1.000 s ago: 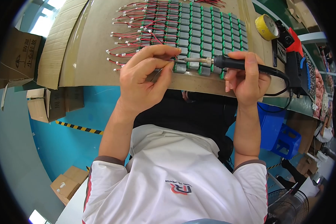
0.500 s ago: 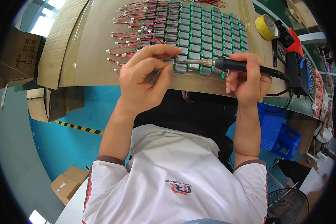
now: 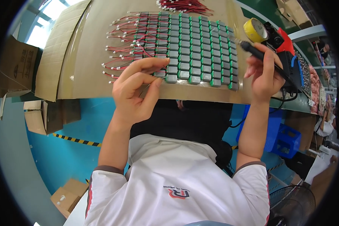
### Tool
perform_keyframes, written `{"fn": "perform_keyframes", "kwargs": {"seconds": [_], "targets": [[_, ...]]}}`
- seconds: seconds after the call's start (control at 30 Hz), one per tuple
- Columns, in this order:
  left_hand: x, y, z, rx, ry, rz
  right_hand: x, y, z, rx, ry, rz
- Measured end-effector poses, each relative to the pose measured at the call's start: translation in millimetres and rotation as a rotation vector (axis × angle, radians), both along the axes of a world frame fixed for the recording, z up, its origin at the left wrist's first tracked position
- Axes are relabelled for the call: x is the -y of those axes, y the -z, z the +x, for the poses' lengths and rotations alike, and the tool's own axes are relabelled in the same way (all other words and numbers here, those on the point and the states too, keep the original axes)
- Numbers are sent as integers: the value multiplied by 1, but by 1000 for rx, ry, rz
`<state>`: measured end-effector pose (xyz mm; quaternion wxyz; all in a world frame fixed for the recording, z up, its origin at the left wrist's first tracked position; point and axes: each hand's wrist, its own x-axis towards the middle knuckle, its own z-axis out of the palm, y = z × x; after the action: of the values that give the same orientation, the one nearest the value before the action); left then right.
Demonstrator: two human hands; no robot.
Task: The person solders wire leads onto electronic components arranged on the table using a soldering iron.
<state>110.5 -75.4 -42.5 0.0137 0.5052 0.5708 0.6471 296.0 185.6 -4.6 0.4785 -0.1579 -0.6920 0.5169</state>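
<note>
Fingers of the left hand [image 3: 133, 92] pinch a wire at the front edge of the block grid [image 3: 194, 47], the right hand [image 3: 265, 71] grips the iron [image 3: 261, 56] beside it; bring the tip down slowly.

This is a factory assembly workshop. The cardboard-covered workbench [image 3: 83, 75] carries a dense grid of small grey-and-green components with red leads [image 3: 192, 45]; a loose bundle of red wires [image 3: 182, 5] lies at its far edge, and a yellow tape roll [image 3: 255, 30] and a red-and-black tool station [image 3: 286, 52] sit at its right end. Below the bench lie a blue painted floor with hazard striping [image 3: 75, 140], cardboard boxes [image 3: 67, 196], blue plastic crates [image 3: 286, 137] and a floor fan [image 3: 290, 205].
</note>
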Motion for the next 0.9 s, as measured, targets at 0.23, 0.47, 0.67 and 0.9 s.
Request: {"fn": "perform_keyframes", "kwargs": {"seconds": [0.23,0.47,0.67,0.9], "targets": [[2,-1,-1,-109,-79,-35,-67,-4,17,542,344,992],[4,-8,2,-143,-161,-69,-48,-8,14,350,303,990],[4,-2,-2,-182,-201,-93,18,14,4,55,-229,355],[7,-2,-4,-220,-218,-126,42,34,12,-41,-484,45]]}}
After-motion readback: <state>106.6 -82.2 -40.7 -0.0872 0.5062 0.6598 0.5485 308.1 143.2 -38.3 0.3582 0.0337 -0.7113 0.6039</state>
